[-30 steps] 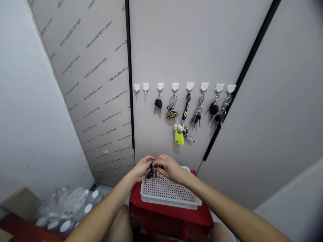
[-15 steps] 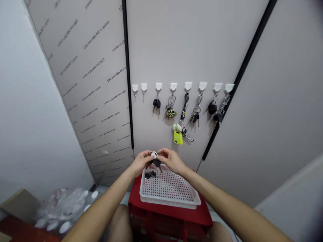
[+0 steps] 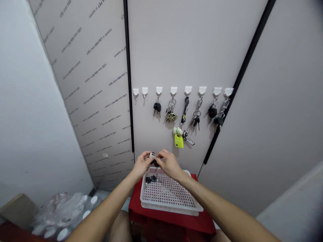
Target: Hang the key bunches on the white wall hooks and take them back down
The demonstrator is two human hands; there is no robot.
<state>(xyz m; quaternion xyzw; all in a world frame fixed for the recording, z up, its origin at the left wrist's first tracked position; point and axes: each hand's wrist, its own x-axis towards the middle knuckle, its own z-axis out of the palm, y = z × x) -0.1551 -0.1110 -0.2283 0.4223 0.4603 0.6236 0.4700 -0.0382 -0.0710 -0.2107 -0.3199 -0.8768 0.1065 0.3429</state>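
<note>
Above the back edge of a white perforated basket [image 3: 171, 210], my left hand [image 3: 141, 164] and my right hand [image 3: 169, 164] meet around a bunch of keys [image 3: 154, 162] with black heads and a pale tag. The left fingers pinch the pale part; the right fingertips grip the same bunch from the other side. The ring between them is too small to make out. Another bunch of black-headed keys [image 3: 150, 179] lies in the basket's back left corner.
A row of white hooks [image 3: 173, 90] is fixed on the panel ahead. Most carry keys, one with a lime-green tag [image 3: 179, 141]; the two leftmost hooks [image 3: 144, 91] are bare. The basket stands on a red cloth [image 3: 199, 227]. Wrapped bottles [image 3: 63, 215] stand at lower left.
The view has tilted slightly upward, so the hooks sit a little lower. My right fingers have closed in further on the key bunch, which has turned slightly.
</note>
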